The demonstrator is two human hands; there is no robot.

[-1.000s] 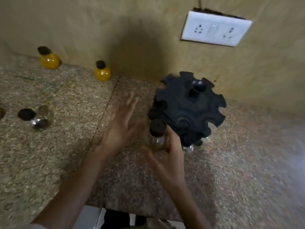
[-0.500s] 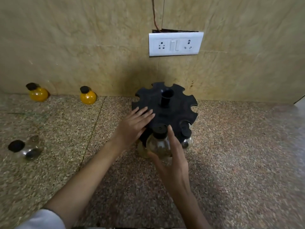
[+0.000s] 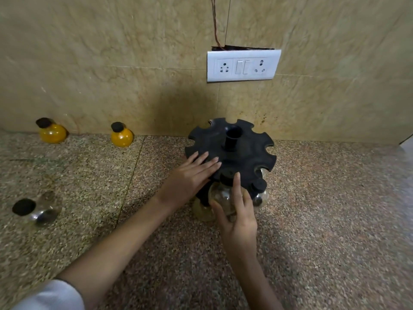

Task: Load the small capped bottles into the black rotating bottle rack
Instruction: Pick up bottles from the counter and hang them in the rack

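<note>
The black rotating rack [image 3: 245, 151] stands on the counter near the wall, its notched top disc facing me. My left hand [image 3: 190, 177] lies flat on the disc's near-left part, fingers spread. My right hand [image 3: 237, 211] grips a clear round bottle [image 3: 221, 195] with a black cap at the rack's front edge, its neck in a notch. Another clear capped bottle [image 3: 260, 193] hangs in the notch to its right. A pale bottle [image 3: 202, 211] shows below the rack's front left. Two yellow bottles [image 3: 52, 130] [image 3: 121, 135] stand by the wall, and a clear bottle [image 3: 35, 211] at the left.
The speckled stone counter [image 3: 335, 220] stretches out to the right and front. A tiled wall rises just behind the rack, carrying a white switch and socket plate [image 3: 243, 66] with a wire above it.
My left hand came onto the rack's top disc and stays there. My right hand brought the clear bottle up to the front notch. The camera view levelled out and steadied.
</note>
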